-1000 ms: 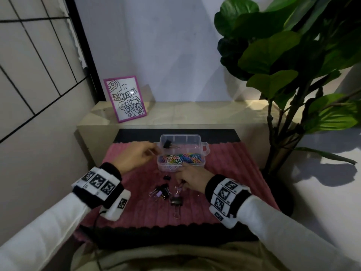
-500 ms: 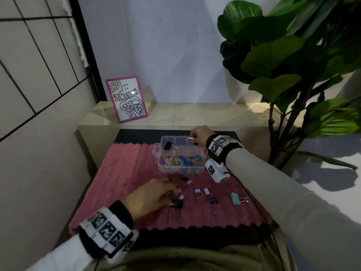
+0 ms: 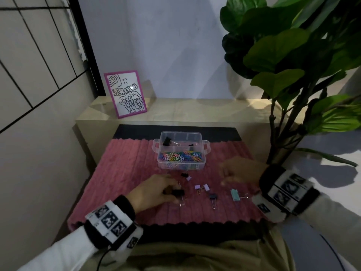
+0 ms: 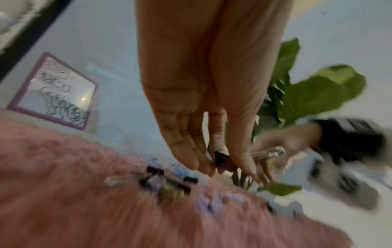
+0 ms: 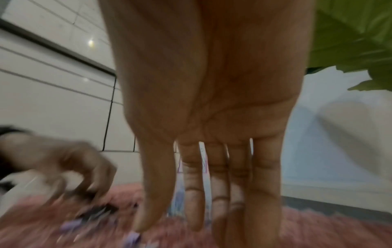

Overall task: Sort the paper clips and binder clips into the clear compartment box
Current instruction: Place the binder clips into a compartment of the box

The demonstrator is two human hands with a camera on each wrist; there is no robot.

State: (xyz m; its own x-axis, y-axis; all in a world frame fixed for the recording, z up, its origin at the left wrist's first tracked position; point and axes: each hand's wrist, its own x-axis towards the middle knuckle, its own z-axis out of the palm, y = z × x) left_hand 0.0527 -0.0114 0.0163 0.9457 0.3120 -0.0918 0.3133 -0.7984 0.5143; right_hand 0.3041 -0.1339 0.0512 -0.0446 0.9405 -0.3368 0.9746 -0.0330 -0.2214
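The clear compartment box [image 3: 203,163] stands at the back of the pink mat. Its front compartment holds coloured paper clips [image 3: 181,157]; one black binder clip [image 3: 168,142] lies in the back left compartment and a small dark one [image 3: 192,145] in the back right. My left hand [image 3: 172,190] pinches a black binder clip [image 3: 178,192] low over the mat; in the left wrist view the clip [image 4: 222,161] sits between thumb and fingers. My right hand [image 3: 224,177] hovers open and empty, with straight fingers [image 5: 191,209]. Loose lilac [image 3: 197,187], dark blue [image 3: 213,196] and teal [image 3: 234,194] binder clips lie between the hands.
The pink ribbed mat [image 3: 121,173] covers a low table. A pink-framed drawing [image 3: 125,92] leans on the ledge behind. A large-leafed plant [image 3: 283,85] stands at the right, close to my right arm. A tiled wall closes the left side.
My right hand has come back from the box's far right corner to the mat, empty. My left hand has closed its thumb and fingers on the black binder clip.
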